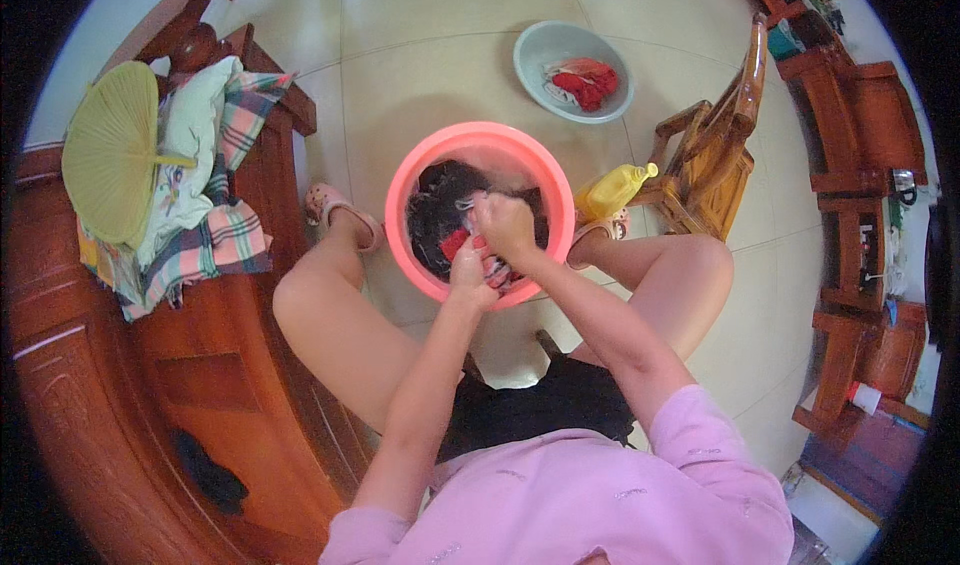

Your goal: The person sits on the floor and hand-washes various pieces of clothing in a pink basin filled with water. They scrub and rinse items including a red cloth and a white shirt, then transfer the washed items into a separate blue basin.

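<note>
Between my knees stands a round pink plastic bucket (pixel 400 261) with dark wet laundry (pixel 442 190) and some water inside. A red-and-white piece of cloth (pixel 454 243) is bunched between my two hands over the bucket. My left hand (pixel 470 274) grips its lower part near the bucket's front rim. Closer to the middle, my right hand (pixel 507 225) is closed on the cloth's upper part, with a pale bit showing by the fingers. The fingers hide much of the cloth.
Beyond the bucket, a grey-blue basin (pixel 536 55) holds red-and-white cloth (pixel 585 83). A yellow bottle (pixel 611 192) stands at right beside a wooden chair (pixel 709 175). On the wooden bench (pixel 202 377) at left lie a plaid cloth (pixel 217 239), a pillow (pixel 191 122) and a palm-leaf fan (pixel 112 152).
</note>
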The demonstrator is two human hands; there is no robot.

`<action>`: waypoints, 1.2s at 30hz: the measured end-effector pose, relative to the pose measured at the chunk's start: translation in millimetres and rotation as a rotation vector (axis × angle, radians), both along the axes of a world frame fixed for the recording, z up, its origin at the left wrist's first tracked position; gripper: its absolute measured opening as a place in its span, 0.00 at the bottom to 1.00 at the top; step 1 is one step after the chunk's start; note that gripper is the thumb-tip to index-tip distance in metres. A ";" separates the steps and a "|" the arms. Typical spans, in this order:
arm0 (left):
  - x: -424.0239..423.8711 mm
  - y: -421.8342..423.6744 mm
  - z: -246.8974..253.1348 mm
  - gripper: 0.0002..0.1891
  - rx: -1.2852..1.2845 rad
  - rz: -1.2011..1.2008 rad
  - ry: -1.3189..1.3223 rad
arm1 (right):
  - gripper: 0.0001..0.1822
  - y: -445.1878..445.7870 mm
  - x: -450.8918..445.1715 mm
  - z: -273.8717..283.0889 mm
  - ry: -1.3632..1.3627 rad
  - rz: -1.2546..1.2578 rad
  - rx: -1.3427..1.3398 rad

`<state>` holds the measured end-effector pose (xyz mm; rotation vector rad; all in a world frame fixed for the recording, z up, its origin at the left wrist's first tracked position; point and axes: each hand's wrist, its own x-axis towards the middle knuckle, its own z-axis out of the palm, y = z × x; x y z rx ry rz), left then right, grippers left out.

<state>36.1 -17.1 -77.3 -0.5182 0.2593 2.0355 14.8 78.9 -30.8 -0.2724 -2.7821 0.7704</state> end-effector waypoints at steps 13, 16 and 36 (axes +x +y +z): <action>-25.7 -13.7 75.2 0.20 -0.548 0.207 0.213 | 0.21 49.4 11.1 -5.2 -0.204 -0.138 -1.099; -36.2 -38.9 40.7 0.17 -0.714 0.336 0.434 | 0.22 70.8 25.4 19.5 -0.693 0.394 -0.812; -15.8 -11.4 21.2 0.15 -0.047 0.125 0.110 | 0.16 -56.5 14.0 9.4 0.502 -0.392 0.427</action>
